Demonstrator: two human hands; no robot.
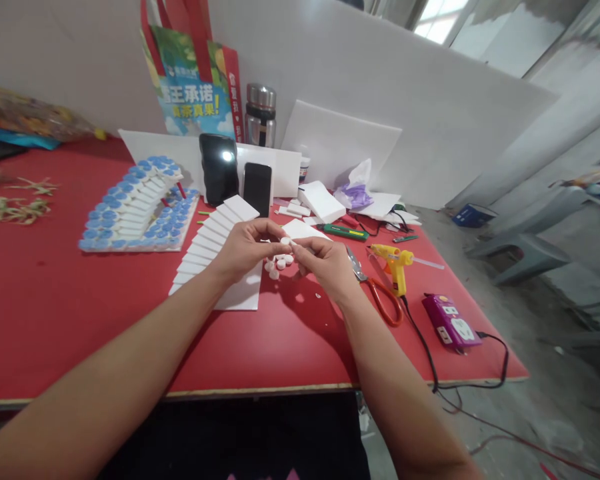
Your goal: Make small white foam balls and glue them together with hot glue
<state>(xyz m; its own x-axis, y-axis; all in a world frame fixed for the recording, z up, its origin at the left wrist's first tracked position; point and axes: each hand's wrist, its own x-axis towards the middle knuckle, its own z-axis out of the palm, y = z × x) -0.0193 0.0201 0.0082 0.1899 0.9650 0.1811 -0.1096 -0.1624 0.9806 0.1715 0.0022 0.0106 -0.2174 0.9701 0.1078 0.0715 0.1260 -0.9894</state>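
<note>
My left hand (247, 248) pinches a small white disc (285, 241) between thumb and fingers. My right hand (326, 263) meets it from the other side, its thumb and fingers closed at the disc's edge. Just beneath lie several more small white round pieces (281, 264) on the red table (300, 347). Left of my hands, a fanned staircase of white board strips (200, 248) stands on a white sheet (243, 293). Farther left is a similar curved model with blue round pieces (111, 213) along its edges.
To the right lie red-handled scissors (387, 303), a yellow glue gun (397, 263), a purple power box (450, 321) with a trailing cord and a green utility knife (347, 232). Behind stand a phone (257, 187), a black case (219, 168), a steel flask (261, 113) and a shopping bag (193, 87).
</note>
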